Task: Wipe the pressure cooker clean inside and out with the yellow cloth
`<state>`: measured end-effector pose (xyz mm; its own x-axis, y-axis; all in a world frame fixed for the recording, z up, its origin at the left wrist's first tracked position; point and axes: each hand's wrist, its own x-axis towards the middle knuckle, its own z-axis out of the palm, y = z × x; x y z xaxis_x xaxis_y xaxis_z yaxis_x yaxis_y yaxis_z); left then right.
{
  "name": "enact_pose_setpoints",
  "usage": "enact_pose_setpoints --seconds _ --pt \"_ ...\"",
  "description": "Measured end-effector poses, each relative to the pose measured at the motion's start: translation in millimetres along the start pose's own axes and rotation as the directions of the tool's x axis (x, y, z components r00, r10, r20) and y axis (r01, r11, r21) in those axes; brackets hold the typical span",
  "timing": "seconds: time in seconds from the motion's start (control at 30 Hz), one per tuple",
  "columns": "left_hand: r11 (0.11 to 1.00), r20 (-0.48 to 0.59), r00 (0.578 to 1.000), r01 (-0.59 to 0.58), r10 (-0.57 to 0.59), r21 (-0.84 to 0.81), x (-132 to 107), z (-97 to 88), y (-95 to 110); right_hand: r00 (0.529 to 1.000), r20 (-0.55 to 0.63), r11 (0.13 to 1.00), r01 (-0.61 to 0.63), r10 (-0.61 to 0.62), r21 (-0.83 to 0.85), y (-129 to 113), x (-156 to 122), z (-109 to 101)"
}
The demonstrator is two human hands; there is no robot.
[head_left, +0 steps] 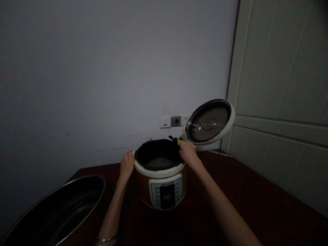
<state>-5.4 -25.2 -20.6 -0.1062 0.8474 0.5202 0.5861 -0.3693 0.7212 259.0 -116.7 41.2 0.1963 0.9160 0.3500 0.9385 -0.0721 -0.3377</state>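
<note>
An electric pressure cooker [160,174] with a white rim and a front button panel stands upright on the dark red table. Its round lid [208,123] is raised and tilted over at the right side, showing the metal inside. Within the cooker sits a dark inner pot [160,164], with nothing visible in it. My left hand [127,165] is closed on the cooker's left edge. At the right edge, by the lid's hinge, my right hand [188,154] is closed on the cooker. A small black and yellow piece [178,140] shows beyond its fingers; I cannot make out its kind.
A large, dark, round metal vessel [98,191] stands at the near left. Behind the cooker, wall sockets and a switch plate [175,121] are set in the grey wall. A pale panelled surface [279,150] rises at the right beside the dark red tabletop [230,181].
</note>
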Motion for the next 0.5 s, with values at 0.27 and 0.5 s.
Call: enact_pose_setpoints --seconds 0.27,0.5 --pt "0.999 0.011 1.0 0.007 -0.008 0.042 3.7 2.6 -3.3 0.998 0.019 0.984 0.06 -0.058 -0.17 -0.1 -48.3 -23.5" --pt "0.999 0.014 1.0 -0.014 0.014 0.046 4.1 2.2 -3.6 0.975 -0.154 0.987 0.162 -0.161 -0.003 25.5 -48.7 -21.0"
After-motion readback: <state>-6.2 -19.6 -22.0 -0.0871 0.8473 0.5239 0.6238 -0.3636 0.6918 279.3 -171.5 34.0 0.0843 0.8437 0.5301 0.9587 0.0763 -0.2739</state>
